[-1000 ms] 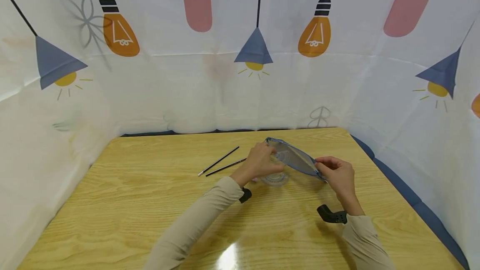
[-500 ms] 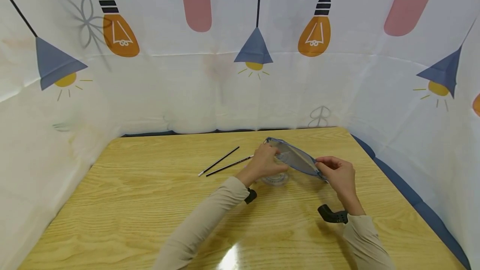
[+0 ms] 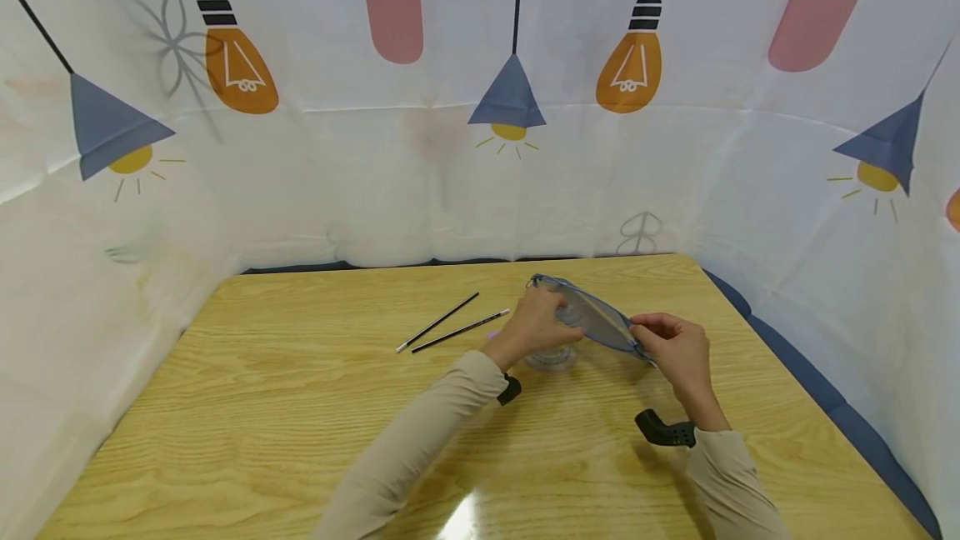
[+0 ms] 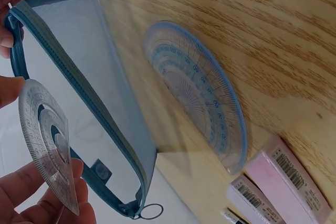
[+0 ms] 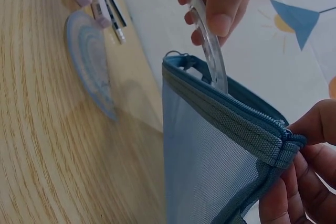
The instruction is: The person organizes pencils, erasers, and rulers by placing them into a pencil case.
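Observation:
In the head view my left hand [image 3: 534,325] is at the mouth of a blue mesh zipper pouch [image 3: 600,325]. Its thumb and fingers grip a small clear protractor [image 4: 48,140], and the right wrist view shows this protractor's lower end dipping into the unzipped opening. My right hand [image 3: 678,357] pinches the pouch's near corner, where the zipper ends, and keeps the pouch raised. A second, blue-tinted protractor [image 4: 202,95] lies flat on the table below; from the head view my left hand partly covers it.
Two boxed erasers, one larger pink [image 4: 289,182] and one smaller [image 4: 254,199], lie beside the flat protractor. Two black pencils [image 3: 459,332] lie left of my left hand on the wooden table [image 3: 262,407]. A printed white curtain [image 3: 337,173] surrounds the table.
My left hand has shifted slightly right, towards the pouch's opening, with the clear protractor. More of the nearer pencil shows now. The right hand and pouch stay nearly still.

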Available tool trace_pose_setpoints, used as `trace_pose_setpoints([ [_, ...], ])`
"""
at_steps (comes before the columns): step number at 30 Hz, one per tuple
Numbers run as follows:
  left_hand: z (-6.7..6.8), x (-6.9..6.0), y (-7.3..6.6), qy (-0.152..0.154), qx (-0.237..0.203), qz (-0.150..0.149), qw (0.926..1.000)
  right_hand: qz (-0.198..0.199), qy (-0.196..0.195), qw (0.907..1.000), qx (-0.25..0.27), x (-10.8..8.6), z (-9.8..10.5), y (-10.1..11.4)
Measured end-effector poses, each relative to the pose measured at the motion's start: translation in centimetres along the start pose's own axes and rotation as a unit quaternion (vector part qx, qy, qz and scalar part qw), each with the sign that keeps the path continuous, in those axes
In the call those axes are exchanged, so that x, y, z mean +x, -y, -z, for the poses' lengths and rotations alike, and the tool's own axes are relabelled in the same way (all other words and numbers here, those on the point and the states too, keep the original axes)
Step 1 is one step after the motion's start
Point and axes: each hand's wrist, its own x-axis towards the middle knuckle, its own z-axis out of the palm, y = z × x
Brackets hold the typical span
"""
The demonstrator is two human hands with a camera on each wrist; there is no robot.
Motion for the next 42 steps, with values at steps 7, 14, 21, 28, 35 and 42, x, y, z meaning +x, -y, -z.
trace_pose_setpoints([
  [7,-0.6,0.2,-0.2,0.004,0.002,0.0,1.0,-0.004,0.003,1.0,0.002,0.0,-0.1,-0.4],
  [14,-1.0,0.6,-0.3,0.005,0.001,0.0,1.0,-0.005,0.004,1.0,0.0,0.0,-0.2,-0.9],
  [21,-1.1,0.8,-0.4,0.013,0.002,0.011,0.9999,-0.002,0.002,1.0,0.001,0.2,-0.2,-0.8],
  [28,-1.3,1.0,-0.5,0.021,0.002,0.016,0.9997,0.002,0.001,1.0,0.008,0.1,-0.1,-0.5],
  [35,-1.5,1.3,-0.5,0.017,-0.008,0.009,0.9998,0.001,-0.002,1.0,0.009,0.0,0.0,-0.2],
  [42,-1.6,1.5,-0.7,0.009,-0.028,0.006,0.9996,-0.005,-0.001,1.0,0.007,0.0,0.0,-0.1],
])
